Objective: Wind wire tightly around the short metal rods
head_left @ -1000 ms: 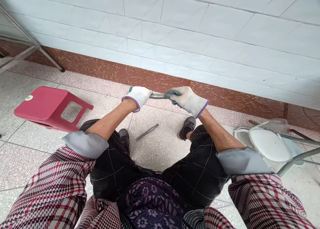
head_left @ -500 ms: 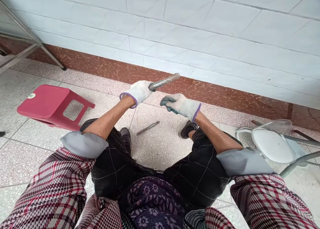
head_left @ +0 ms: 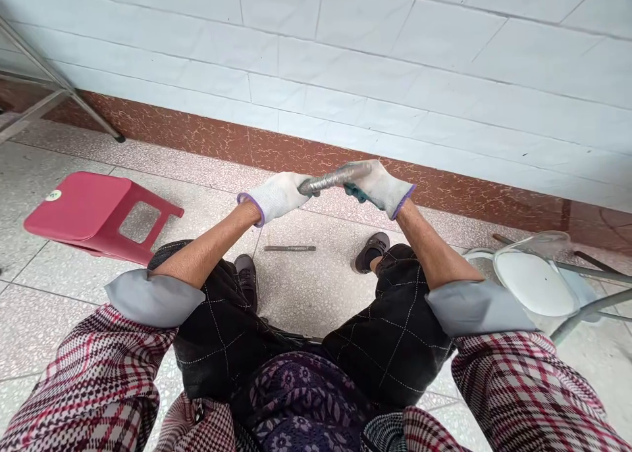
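Note:
A short grey rod (head_left: 328, 181), silvery and ridged along its middle, extends from my left hand (head_left: 282, 194) toward the right. My left hand, in a white glove with a purple cuff, is closed around the rod's near end. The rod's far end, smooth and somewhat blurred, overlaps my right hand (head_left: 388, 185). My right hand wears a matching glove with a dark green coating showing on the bent fingers. Whether those fingers grip the rod or only touch it, I cannot tell. A second thin grey rod (head_left: 290, 248) lies on the floor between my shoes.
A red plastic stool (head_left: 79, 205) stands to the left, with metal frame legs (head_left: 93, 113) beyond it. At the right is a chair with a white seat (head_left: 533, 282). A tiled wall (head_left: 345, 77) with a reddish-brown base strip (head_left: 197, 136) runs across ahead.
The held rod has come down and now overlaps my right hand, which has moved slightly right and up. My left hand is a little lower. The floor rod now lies more level in view.

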Tool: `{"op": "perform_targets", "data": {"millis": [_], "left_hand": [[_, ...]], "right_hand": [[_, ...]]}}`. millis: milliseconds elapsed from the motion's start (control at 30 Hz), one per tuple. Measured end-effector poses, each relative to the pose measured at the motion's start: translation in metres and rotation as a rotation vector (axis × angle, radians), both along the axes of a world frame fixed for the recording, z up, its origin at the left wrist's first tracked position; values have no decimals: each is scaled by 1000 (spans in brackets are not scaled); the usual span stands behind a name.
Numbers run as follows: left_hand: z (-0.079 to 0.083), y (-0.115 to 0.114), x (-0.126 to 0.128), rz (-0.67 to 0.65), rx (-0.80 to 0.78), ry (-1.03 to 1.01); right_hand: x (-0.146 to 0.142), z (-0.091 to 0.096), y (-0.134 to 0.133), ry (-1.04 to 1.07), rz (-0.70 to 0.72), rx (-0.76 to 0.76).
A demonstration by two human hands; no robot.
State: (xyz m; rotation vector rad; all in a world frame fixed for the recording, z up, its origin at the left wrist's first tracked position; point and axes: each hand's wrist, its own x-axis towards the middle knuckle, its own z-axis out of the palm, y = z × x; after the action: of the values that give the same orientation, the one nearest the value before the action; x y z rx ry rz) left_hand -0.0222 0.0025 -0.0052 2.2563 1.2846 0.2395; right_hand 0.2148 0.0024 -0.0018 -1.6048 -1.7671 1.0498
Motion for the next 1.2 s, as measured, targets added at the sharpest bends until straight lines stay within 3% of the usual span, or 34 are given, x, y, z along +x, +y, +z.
{"op": "perform_targets", "data": {"millis": [100, 233, 333, 433, 633, 800, 867, 1067, 1200], "left_hand": [[-4, 10, -2, 108, -26, -119], [-15, 22, -6, 188, 67, 130], [-26, 21, -5, 78, 161, 448], [-33, 16, -1, -63, 206, 572], [-20, 3, 1, -150, 122, 382], [-12, 2, 1, -69, -21, -36], [-12, 5, -1, -2, -32, -92], [-11, 16, -8, 166, 35, 117], [-19, 17, -7, 124, 123, 429]], "right_hand": [[-9, -10, -15, -61, 33, -56], [-24, -15, -35, -139, 190, -48], [-24, -8, -37, -211, 196, 8], [-14, 3, -28, -232, 154, 81], [3, 10, -8, -109, 88, 60], [-3, 0, -13, 139, 109, -58], [-9, -2, -18, 160, 85, -87], [-22, 0, -32, -16, 70, -84], [-24, 7, -33, -224, 164, 26]]}}
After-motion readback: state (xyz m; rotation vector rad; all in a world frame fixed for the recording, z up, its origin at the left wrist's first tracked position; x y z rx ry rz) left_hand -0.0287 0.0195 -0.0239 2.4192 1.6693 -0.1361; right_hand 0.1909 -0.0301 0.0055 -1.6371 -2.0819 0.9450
